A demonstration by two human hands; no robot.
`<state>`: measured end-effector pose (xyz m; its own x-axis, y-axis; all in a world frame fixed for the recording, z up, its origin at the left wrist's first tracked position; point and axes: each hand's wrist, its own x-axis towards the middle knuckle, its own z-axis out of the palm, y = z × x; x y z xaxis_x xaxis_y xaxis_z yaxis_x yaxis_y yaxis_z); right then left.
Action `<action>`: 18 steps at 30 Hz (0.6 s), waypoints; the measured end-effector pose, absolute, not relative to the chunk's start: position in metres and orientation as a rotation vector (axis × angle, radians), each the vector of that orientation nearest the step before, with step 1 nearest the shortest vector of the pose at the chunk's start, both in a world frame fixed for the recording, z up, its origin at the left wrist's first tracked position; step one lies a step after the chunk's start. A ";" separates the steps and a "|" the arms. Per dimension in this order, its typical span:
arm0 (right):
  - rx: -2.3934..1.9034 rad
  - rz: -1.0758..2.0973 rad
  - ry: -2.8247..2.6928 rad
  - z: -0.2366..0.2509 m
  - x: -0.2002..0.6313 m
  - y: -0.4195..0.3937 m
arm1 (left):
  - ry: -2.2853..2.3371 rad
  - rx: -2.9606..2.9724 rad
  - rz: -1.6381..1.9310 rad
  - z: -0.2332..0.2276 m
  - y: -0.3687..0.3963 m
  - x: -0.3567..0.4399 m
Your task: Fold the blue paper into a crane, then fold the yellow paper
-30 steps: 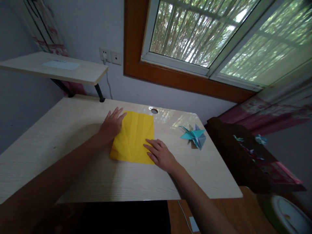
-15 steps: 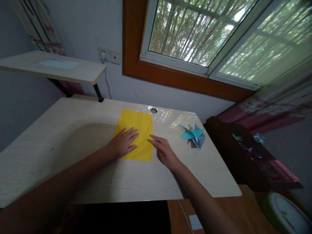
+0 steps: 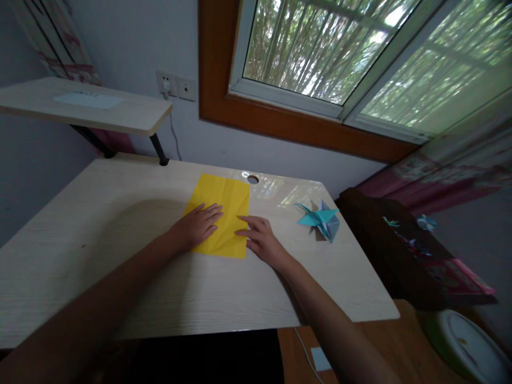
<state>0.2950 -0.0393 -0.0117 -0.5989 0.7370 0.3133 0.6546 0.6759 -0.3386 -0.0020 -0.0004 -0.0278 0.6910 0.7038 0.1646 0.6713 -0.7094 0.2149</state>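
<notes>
Since the earlier frame, the right hand [image 3: 264, 241] has edged inward, its fingertips now reaching over the near side of the yellow sheet [image 3: 228, 194]. The left hand [image 3: 195, 228] lies palm down on it, fingers slightly spread, gripping nothing. The right hand is loosely curled; whether it pinches the edge, I cannot tell. The sheet might skew or crease wrongly if the right hand tugged while the left pressed too lightly. It lies on the counter [image 3: 216, 298], under the left hand's fingers and to the right hand's left.
</notes>
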 end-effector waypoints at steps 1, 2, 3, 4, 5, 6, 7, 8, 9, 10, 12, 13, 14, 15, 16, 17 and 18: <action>-1.065 0.277 -2.461 -0.010 0.293 -0.035 | 1.137 2.755 0.358 -0.028 0.000 -0.002; -1.022 0.302 -2.470 -0.009 0.290 -0.031 | 1.143 2.749 0.362 -0.028 0.000 -0.001; -0.975 0.337 -2.479 -0.007 0.287 -0.026 | 1.146 2.744 0.369 -0.028 0.000 -0.001; -0.932 0.377 -2.476 -0.005 0.285 -0.021 | 1.146 2.739 0.381 -0.028 0.000 -0.001; -0.885 0.422 -2.472 -0.003 0.282 -0.015 | 1.143 2.735 0.397 -0.028 0.000 -0.001; -0.838 0.473 -2.463 -0.001 0.278 -0.010 | 1.135 2.730 0.418 -0.029 0.000 -0.001; -0.790 0.531 -2.461 0.001 0.275 -0.004 | 1.128 2.724 0.449 -0.029 0.000 -0.002; -0.766 0.592 -2.462 0.002 0.271 0.001 | 1.123 2.716 0.487 -0.030 0.000 -0.002; -0.756 0.656 -2.476 0.003 0.267 0.006 | 1.118 2.705 0.530 -0.031 0.000 -0.003; -0.768 0.695 -2.488 0.003 0.262 0.011 | 1.116 2.691 0.575 -0.032 0.000 -0.004; -0.853 0.702 -2.519 0.002 0.254 0.018 | 1.124 2.661 0.657 -0.033 -0.001 -0.005; -0.915 0.700 -2.522 0.002 0.251 0.020 | 1.130 2.649 0.688 -0.033 -0.001 -0.006; -0.968 0.692 -2.527 0.001 0.248 0.022 | 1.138 2.639 0.711 -0.033 -0.002 -0.007; -1.009 0.678 -2.533 0.000 0.245 0.023 | 1.147 2.630 0.730 -0.033 -0.002 -0.007; -1.039 0.664 -2.533 0.000 0.243 0.024 | 1.157 2.620 0.745 -0.032 -0.003 -0.008; -1.062 0.651 -2.528 -0.001 0.241 0.024 | 1.165 2.608 0.756 -0.031 -0.003 -0.008; -1.083 0.640 -2.515 -0.002 0.240 0.023 | 1.170 2.594 0.766 -0.030 -0.003 -0.008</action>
